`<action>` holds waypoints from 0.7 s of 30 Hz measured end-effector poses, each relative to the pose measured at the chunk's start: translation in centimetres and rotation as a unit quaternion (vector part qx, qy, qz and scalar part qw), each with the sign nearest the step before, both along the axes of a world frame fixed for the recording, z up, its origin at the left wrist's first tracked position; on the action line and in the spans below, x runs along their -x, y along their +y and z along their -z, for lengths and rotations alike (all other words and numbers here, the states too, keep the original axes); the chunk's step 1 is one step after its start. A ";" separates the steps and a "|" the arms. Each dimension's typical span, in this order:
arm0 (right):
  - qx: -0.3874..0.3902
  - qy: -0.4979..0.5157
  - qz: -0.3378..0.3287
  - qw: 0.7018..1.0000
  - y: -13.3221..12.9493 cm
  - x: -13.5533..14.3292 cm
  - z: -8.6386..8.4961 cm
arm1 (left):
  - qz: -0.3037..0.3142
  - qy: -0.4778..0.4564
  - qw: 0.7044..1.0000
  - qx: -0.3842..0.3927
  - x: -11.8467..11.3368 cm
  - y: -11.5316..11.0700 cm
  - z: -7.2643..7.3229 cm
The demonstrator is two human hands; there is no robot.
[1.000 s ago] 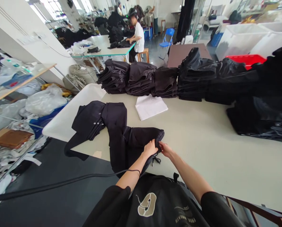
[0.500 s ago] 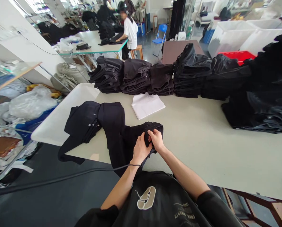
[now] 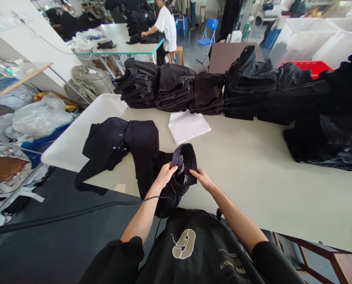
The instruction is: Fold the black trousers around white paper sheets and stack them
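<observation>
A pair of black trousers (image 3: pixel 146 146) lies across the near part of the table, its waistband end lifted toward me. The waistband is held open, showing its ribbed inside and a small label (image 3: pixel 185 179). My left hand (image 3: pixel 164 174) pinches the left edge of the waistband, fingers closed on the cloth. On the other side my right hand (image 3: pixel 203 178) grips the right edge between thumb and fingers. Left of my hands, folded dark garments (image 3: pixel 103 138) with a few light round dots lie partly under the trousers.
Several stacks of folded black garments (image 3: pixel 176 85) line the table's far side. White paper (image 3: pixel 188 126) lies on the pale table (image 3: pixel 246 169). A white bin (image 3: pixel 75 134) adjoins the left end. A black cable (image 3: pixel 84 211) crosses my left forearm. A person (image 3: pixel 166 27) works at another table.
My hands have moved apart and the waistband has been turned up and spread, so its inside and label now show. My view has shifted slightly.
</observation>
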State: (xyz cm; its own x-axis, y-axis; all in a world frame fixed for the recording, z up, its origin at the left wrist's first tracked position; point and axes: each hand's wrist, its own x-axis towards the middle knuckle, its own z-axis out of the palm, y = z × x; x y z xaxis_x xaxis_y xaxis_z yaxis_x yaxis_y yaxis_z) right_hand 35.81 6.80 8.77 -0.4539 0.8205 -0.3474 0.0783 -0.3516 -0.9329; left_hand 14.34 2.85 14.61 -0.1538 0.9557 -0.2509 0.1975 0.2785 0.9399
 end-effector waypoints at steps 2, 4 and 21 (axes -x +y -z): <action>0.007 -0.031 -0.053 0.998 -0.1 0.5 -0.6 | 0.004 0.020 1.000 -0.005 0.1 0.4 -0.5; -0.044 -0.113 -0.042 0.992 -0.1 1.1 -1.6 | -0.009 0.045 0.999 -0.012 0.2 0.7 -0.8; -0.119 -0.273 0.023 0.954 -0.4 0.7 -2.8 | 0.033 0.378 0.924 0.046 -5.9 -4.7 0.7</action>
State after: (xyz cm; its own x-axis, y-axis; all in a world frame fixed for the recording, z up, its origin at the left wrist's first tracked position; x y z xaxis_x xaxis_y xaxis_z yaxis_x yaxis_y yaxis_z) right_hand 35.09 6.40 11.54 -0.2210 0.9200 -0.3238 0.5650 -0.1498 -0.8114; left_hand 20.21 -1.88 13.89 -0.2605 0.9493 -0.1760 0.8071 0.3142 0.4999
